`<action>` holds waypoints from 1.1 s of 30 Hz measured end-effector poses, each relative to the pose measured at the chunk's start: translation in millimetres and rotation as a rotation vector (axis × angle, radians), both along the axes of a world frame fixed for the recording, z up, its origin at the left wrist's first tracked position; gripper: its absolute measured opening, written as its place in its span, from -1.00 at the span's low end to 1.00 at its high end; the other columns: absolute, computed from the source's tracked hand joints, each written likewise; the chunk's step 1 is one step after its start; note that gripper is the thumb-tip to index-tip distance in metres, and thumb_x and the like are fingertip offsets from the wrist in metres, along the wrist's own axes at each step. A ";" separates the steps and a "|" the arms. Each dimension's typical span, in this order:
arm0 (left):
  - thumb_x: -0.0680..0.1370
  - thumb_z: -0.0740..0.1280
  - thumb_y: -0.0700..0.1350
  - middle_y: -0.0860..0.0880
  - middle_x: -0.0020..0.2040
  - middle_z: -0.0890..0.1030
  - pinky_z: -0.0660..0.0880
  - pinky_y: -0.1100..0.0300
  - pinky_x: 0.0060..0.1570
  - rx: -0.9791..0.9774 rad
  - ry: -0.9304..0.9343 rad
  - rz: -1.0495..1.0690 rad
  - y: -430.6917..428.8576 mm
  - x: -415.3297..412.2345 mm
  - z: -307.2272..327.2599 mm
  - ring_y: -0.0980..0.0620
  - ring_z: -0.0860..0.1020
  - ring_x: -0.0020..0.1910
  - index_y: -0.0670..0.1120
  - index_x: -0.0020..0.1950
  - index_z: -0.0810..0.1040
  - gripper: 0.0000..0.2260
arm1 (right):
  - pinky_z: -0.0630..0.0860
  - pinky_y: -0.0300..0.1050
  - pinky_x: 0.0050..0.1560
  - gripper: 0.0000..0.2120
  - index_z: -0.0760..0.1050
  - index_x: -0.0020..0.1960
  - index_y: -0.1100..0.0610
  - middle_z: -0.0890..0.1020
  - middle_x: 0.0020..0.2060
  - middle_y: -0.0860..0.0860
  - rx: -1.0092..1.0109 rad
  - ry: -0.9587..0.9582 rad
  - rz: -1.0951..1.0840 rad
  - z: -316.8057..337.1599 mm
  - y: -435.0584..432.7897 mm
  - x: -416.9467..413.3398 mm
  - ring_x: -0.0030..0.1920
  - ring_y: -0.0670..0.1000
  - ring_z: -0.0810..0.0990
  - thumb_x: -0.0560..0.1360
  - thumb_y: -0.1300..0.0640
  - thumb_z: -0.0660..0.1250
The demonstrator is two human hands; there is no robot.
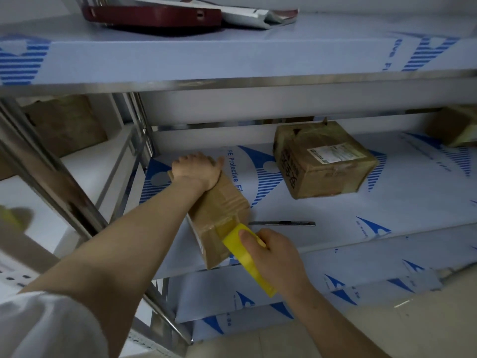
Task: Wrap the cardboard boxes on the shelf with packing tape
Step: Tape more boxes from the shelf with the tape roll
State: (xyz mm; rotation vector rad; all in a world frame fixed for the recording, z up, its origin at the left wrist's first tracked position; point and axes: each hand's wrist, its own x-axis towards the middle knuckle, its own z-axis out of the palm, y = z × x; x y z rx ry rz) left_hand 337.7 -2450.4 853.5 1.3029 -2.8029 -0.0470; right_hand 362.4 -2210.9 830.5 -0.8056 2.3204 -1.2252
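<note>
A long cardboard box (219, 205) lies on the middle shelf (335, 215), its near end sticking out over the front edge. My left hand (197, 170) grips the box's far end from above, fingers curled over it. My right hand (277, 254) holds a yellow roll of packing tape (249, 257) at the box's near end, thumb on the roll's face. A strip of tape runs from the roll onto the box's near top corner. A second, squarer cardboard box (322, 161) with a white label sits farther back on the same shelf.
A thin metal utility knife (284, 223) lies on the shelf just right of the long box. Another box (456, 127) sits at the far right, and one (67, 122) in the left rack. A dark red case (152, 16) lies on the upper shelf. Steel uprights stand at the left.
</note>
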 end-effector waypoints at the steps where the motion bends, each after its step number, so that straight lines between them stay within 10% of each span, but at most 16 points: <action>1: 0.60 -0.11 0.27 -0.19 0.04 0.57 0.39 0.04 -0.03 -0.009 0.029 0.010 -6.4 -1.4 -1.9 -0.16 0.53 0.02 -0.15 0.01 0.54 -0.39 | 0.21 -0.23 -0.42 -0.54 0.21 -0.43 0.03 0.28 -0.53 -0.05 0.011 0.013 0.008 0.8 0.0 0.1 -0.47 -0.12 0.28 0.54 -0.11 0.25; 12: 0.61 -0.16 0.27 -0.25 -0.01 0.59 0.39 0.08 -0.15 0.136 0.180 0.180 -43.8 -7.6 7.4 -0.12 0.48 -0.17 -0.19 -0.24 0.43 -0.36 | 0.20 -0.15 -0.40 -0.53 0.33 -0.55 -0.07 0.31 -0.61 -0.08 0.039 -0.084 0.002 -7.1 -2.5 -2.3 -0.50 -0.10 0.24 0.51 -0.17 0.23; 15: 0.53 -0.26 0.38 -0.26 0.22 0.52 0.30 -0.13 0.27 0.130 0.049 0.146 -13.3 -5.5 16.8 -0.17 0.47 0.18 -0.20 0.09 0.52 -0.20 | 0.19 -0.14 -0.40 -0.44 0.22 -0.59 0.02 0.21 -0.63 -0.06 0.008 -0.136 -0.023 -7.8 -0.6 -5.8 -0.53 -0.11 0.21 0.51 -0.14 0.27; 18: 0.38 -0.26 0.53 -0.20 0.56 -0.01 -0.21 -0.20 0.43 0.136 -0.094 -0.080 39.0 2.1 16.2 -0.15 -0.08 0.54 -0.10 0.57 0.01 -0.04 | 0.23 -0.13 -0.35 -0.44 0.14 -0.53 0.04 0.21 -0.62 -0.07 -0.005 -0.154 -0.039 -8.0 -2.8 -9.2 -0.48 -0.08 0.26 0.49 -0.17 0.29; 33: 0.41 0.07 0.49 -0.12 0.56 -0.23 -0.25 -0.15 0.44 0.388 -0.021 -0.138 49.4 30.7 34.5 -0.15 -0.25 0.52 0.06 0.57 -0.14 -0.12 | 0.31 -0.13 -0.28 -0.51 0.21 -0.44 0.06 0.32 -0.48 0.00 0.013 -0.209 -0.027 -5.9 -7.3 -10.6 -0.40 -0.03 0.38 0.49 -0.20 0.27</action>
